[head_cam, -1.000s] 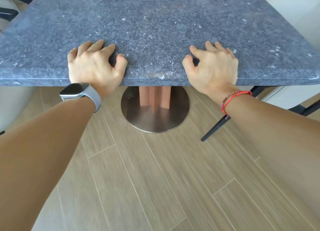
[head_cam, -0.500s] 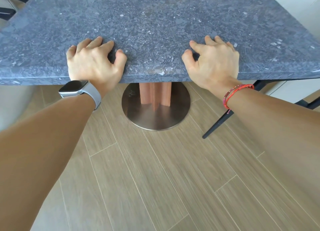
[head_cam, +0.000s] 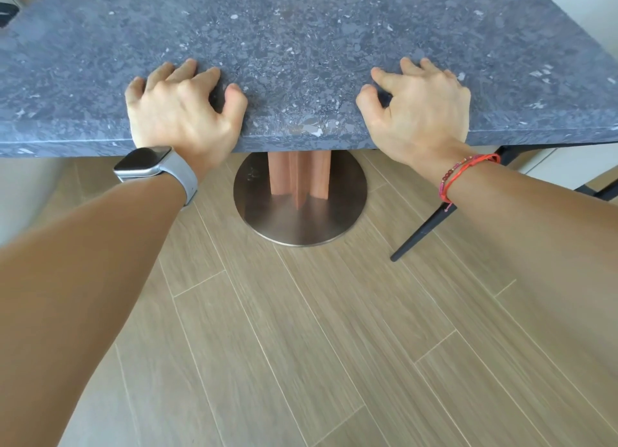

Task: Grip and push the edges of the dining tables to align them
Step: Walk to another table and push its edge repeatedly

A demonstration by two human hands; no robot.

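Observation:
A dark grey speckled stone dining table (head_cam: 301,45) fills the upper half of the head view, its near edge running across in front of me. My left hand (head_cam: 180,112), with a grey watch on the wrist, sits over that edge left of centre, fingers arched and fingertips dug into the top. My right hand (head_cam: 421,112), with a red bracelet on the wrist, holds the edge the same way right of centre. Both thumbs lie on the top. Under the table stand a reddish pedestal (head_cam: 299,182) and a round metal base (head_cam: 301,219).
Pale wood-look floor planks (head_cam: 334,346) spread below me. A black chair leg (head_cam: 421,232) slants down to the floor right of the base. Part of a dark chair (head_cam: 6,13) shows at the far left behind the table, and a pale wall or seat at the top right.
Both hands and the table edge have shifted a little away from me, and the edge now tilts up on the right. The hands keep the same hold.

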